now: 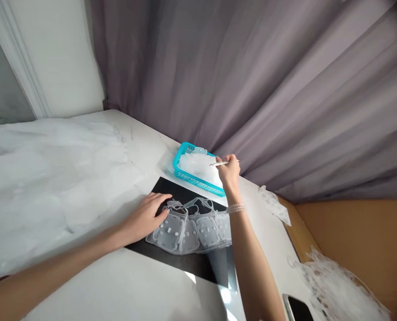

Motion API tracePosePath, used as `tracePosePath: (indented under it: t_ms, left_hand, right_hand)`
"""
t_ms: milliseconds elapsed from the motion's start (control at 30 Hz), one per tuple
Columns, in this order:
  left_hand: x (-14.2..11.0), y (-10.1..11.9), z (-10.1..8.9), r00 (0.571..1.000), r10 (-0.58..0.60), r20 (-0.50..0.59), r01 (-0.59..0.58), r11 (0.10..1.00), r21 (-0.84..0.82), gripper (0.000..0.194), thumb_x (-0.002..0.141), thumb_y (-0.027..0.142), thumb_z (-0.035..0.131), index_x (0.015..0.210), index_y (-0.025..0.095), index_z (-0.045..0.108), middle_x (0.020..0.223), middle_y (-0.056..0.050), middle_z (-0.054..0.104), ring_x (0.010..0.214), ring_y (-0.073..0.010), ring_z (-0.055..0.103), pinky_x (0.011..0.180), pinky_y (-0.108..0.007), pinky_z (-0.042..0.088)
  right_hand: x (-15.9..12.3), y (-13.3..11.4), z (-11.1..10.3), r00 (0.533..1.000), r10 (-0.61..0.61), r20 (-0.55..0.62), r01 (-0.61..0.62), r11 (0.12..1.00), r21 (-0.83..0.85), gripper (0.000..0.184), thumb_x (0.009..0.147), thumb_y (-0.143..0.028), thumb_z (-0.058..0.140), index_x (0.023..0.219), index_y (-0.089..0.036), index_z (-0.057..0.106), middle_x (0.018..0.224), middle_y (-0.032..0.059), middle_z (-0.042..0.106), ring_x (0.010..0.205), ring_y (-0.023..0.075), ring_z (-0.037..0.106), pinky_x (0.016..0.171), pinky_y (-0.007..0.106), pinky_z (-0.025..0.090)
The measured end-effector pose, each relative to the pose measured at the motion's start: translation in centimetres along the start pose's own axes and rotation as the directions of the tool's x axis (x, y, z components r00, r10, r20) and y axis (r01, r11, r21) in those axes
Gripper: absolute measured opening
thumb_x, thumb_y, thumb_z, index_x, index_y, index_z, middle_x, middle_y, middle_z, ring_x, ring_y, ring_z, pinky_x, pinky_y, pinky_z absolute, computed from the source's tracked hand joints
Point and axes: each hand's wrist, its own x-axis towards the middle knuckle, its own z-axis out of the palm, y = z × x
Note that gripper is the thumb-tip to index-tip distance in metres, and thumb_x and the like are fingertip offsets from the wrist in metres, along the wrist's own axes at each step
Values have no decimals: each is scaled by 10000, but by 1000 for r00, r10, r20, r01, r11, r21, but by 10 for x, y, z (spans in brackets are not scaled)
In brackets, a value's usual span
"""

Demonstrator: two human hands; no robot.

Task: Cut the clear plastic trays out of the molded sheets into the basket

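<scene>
My left hand (pixel 148 215) lies flat with fingers spread on the left edge of a translucent silicone sheet of moulded pads (pixel 192 227), which rests on a black mat (pixel 181 196). My right hand (pixel 229 171) reaches over a turquoise plastic basket (pixel 181 171) filled with white translucent pieces (pixel 198 165). Its fingers are pinched on a thin white stick-like tool (pixel 218 163) pointing left over the basket.
A white table (pixel 118 285) carries a large pile of clear plastic sheets (pixel 51 174) at left. Small translucent scraps (pixel 274 205) lie right of the basket. A cardboard box (pixel 352 240) with white trimmings (pixel 339 290) stands at right, a phone (pixel 297 308) near it. Grey curtain (pixel 252 80) behind.
</scene>
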Motion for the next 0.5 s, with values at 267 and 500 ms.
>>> tracePosePath:
  t_ms: [267,500]
  left_hand:
    - [-1,5,5,987,97,128,-117,980,161,309,855,325,561,1116,231,696,977,-72,661,1008,-287,546,960,-421,395]
    - [-6,10,-26,962,-77,263,18,975,220,255,841,351,554,1033,256,692,718,7,563,645,-178,551,591,-262,392]
  right_hand:
    - [-82,45,-73,978,102,-181,-103,995,1,426,828,-588,611,818,-260,340,788,-24,543,704,176,584,669,332,495]
    - [-140,66,-116,935,336,-115,-335,942,30,492,908,-708,403,1043,-243,488,784,25,630,710,217,666,622,346,548]
